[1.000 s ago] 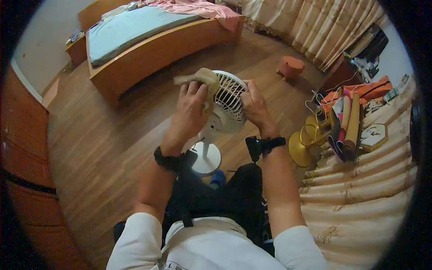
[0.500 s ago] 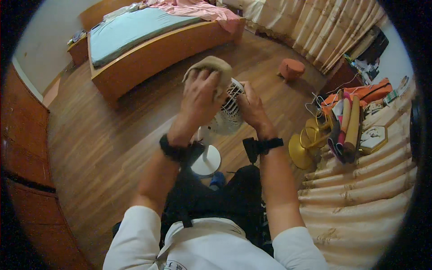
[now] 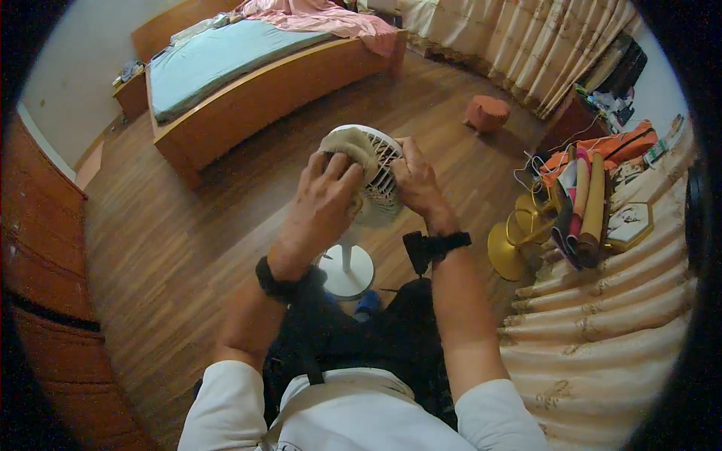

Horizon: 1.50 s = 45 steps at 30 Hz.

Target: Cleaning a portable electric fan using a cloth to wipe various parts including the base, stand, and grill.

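Note:
In front of me stands a white pedestal fan (image 3: 386, 163) with a ribbed grille and a round white base (image 3: 348, 273) on the floor. My left hand (image 3: 325, 192) presses a bunched tan cloth (image 3: 351, 148) against the left side of the fan head, fingers curled over the cloth. On the other side, my right hand (image 3: 418, 179) grips the fan's rim, thumb near the top edge. Both wrists wear black bands. The lower part of the fan head is partly see-through and blurred.
A wooden bed (image 3: 278, 86) with a light blue sheet stands ahead. An orange stool (image 3: 487, 113) is on the floor to the right. Gold stands (image 3: 508, 252), rolled mats (image 3: 592, 203) and an orange bag (image 3: 620, 154) lie at right beside a beige curtain (image 3: 602, 346). Wooden cabinets (image 3: 45, 240) line the left.
My left hand and the cloth have moved down and a little left, uncovering the fan's white top rim. The right hand stays on the rim, slightly lower.

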Available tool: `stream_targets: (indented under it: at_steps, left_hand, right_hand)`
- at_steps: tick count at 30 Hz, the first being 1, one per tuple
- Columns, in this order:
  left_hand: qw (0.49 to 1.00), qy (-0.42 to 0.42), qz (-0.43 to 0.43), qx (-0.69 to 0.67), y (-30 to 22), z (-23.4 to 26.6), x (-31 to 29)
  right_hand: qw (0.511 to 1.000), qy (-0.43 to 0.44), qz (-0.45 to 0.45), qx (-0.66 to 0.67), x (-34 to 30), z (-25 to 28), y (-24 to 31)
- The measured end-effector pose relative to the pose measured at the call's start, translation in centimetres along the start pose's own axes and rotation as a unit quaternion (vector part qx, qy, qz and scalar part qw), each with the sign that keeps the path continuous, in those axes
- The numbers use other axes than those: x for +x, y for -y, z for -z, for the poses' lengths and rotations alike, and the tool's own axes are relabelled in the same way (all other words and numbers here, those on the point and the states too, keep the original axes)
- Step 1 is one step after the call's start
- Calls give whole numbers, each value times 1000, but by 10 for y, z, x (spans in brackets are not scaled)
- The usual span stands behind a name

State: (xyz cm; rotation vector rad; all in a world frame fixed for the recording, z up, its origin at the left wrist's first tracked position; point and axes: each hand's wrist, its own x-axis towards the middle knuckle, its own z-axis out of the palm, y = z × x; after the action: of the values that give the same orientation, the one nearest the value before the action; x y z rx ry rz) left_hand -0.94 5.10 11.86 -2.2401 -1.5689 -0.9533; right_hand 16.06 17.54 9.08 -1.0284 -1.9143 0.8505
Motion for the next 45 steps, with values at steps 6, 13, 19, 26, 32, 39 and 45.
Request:
stream_targets:
  at_steps: [6,13,19,26,32,39,45]
  left_hand:
    - [999,-15,31,-33,-1,5,-19]
    - [1000,15,9,-7,-3,-3,56]
    - [995,60,-71,23,2,-17,52]
    - [996,48,-59,43,-9,9,10]
    - [998,36,-46,22,-7,17,-20]
    - [975,-93,76,-185,-11,16,0]
    - [944,-161,108,-267,2,-15,55]
  right_hand:
    - [996,-25,81,0,4,-3,-13]
    - [998,19,45,27,1,-2,-5]
    - [998,9,53,11,1,0,-18]
    - [998,34,18,45,-9,5,6]
    - [998,27,24,47,-4,-5,-7]
    - [998,17,41,35,-5,-6,-3]
    - [990,-15,102,99,-2,-7,-19]
